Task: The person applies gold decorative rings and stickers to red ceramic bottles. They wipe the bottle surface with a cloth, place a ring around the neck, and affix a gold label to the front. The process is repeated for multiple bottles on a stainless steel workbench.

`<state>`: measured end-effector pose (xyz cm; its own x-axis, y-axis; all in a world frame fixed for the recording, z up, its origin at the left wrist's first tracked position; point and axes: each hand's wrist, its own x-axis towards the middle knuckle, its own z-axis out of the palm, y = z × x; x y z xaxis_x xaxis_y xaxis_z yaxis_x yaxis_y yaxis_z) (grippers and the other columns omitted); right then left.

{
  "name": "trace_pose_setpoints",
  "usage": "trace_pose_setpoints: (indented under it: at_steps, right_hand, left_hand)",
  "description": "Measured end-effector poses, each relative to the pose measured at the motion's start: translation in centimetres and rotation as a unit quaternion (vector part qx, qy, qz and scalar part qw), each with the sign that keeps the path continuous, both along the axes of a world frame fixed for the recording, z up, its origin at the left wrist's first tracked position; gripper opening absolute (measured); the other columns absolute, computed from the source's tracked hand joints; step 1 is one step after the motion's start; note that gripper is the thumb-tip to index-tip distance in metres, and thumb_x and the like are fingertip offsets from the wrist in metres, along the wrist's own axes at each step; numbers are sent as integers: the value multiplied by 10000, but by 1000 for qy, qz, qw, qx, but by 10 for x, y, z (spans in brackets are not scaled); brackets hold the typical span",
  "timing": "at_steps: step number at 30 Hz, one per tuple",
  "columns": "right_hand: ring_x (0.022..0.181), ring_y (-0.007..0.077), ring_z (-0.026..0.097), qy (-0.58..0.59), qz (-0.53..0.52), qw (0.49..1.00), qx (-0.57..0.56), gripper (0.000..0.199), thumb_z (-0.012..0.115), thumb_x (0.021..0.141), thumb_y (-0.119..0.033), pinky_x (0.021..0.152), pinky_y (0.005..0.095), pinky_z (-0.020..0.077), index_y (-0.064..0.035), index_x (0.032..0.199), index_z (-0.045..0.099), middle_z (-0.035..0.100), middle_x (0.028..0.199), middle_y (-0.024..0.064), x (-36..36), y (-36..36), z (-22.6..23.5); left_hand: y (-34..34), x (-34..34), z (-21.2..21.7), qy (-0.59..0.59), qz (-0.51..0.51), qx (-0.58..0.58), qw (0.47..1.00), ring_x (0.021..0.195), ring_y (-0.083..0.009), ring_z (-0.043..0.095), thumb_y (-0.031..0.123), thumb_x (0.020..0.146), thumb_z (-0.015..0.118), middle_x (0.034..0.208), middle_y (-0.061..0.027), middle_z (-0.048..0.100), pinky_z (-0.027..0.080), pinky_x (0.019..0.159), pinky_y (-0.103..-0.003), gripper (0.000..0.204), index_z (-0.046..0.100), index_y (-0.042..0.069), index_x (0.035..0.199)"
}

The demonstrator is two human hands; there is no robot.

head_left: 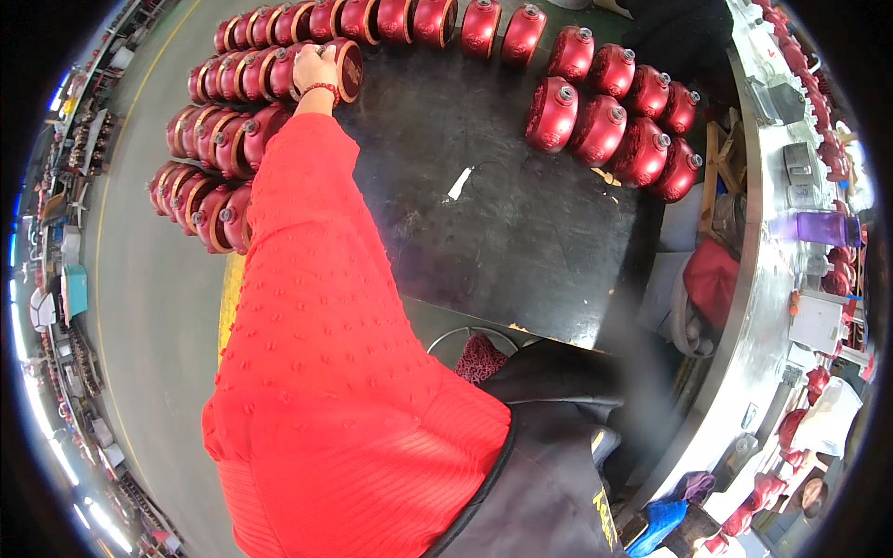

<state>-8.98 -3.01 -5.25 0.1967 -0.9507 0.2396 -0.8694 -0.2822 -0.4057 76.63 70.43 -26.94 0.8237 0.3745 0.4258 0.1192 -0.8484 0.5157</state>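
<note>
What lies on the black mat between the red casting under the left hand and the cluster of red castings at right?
Only a small white scrap on the bare black mat, head view.

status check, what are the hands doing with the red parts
Left hand gripping the end red casting in its row. Right hand out of view. More red castings lie right, apart.

I'm on a factory floor, pretty sure: rows of identical round red-painted metal castings (595, 116) on a black floor mat (502, 223), a long curved steel workbench (758, 307), yellow-lined grey concrete aisle (149, 307).
</note>
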Motion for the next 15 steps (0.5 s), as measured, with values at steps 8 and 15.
trace_pose_setpoints:
  at_steps: [8,15]
  right_hand:
    - [1110,190,611,10,-16,1000,-19,451,647,1019,-302,973,317,455,3,1350,644,678,1249,107,-16,4,33]
    - [1161,176,602,8,-25,999,-41,426,648,1027,-275,1016,303,439,2,1349,649,673,1286,97,-66,10,73]
  left_hand:
    - [13,22,-4,42,-21,13,999,1126,-414,663,418,945,692,1169,-214,706,508,986,-495,403,706,73,1152]
    - [32,41,-6,86,-68,83,991,1156,-434,661,462,919,649,1148,-285,711,502,1015,-510,496,742,12,1107]
